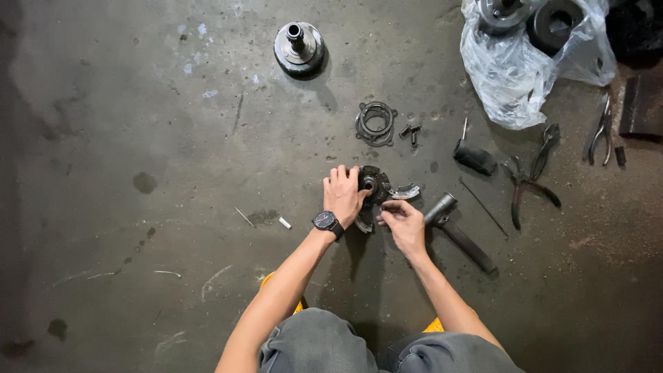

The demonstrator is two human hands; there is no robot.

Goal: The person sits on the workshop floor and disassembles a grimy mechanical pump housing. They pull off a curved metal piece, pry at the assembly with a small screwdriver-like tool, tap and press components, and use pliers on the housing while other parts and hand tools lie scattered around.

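- Head view: I work on the concrete floor [173, 207], and the round metal clutch assembly [373, 185] lies at the middle of the frame, between my two hands.
- My left hand [343, 195] rests over the assembly's left edge, fingers curled on its rim, so that grip is closed on the part and steadies it.
- My right hand [402, 222] sits just below and right of it, fingertips pinched together on something small; I cannot tell what it is.
- The assembly looks like solid steel: heavy for its size, stiff, probably greasy and so slippery. I judge the outer rim is the safest hold, away from the curved shoe [404, 190] that juts out on its right.
- It lies flat, its central bore facing up at the camera, so its axis runs vertical; the shoe points toward the right of the frame.
- A socket handle [459, 231] lies just right of my right hand, pliers [528, 179] farther right, a ring-shaped plate [376, 123] above, a flanged hub [298, 47] at upper middle, and a plastic bag [518, 69] of parts at upper right.
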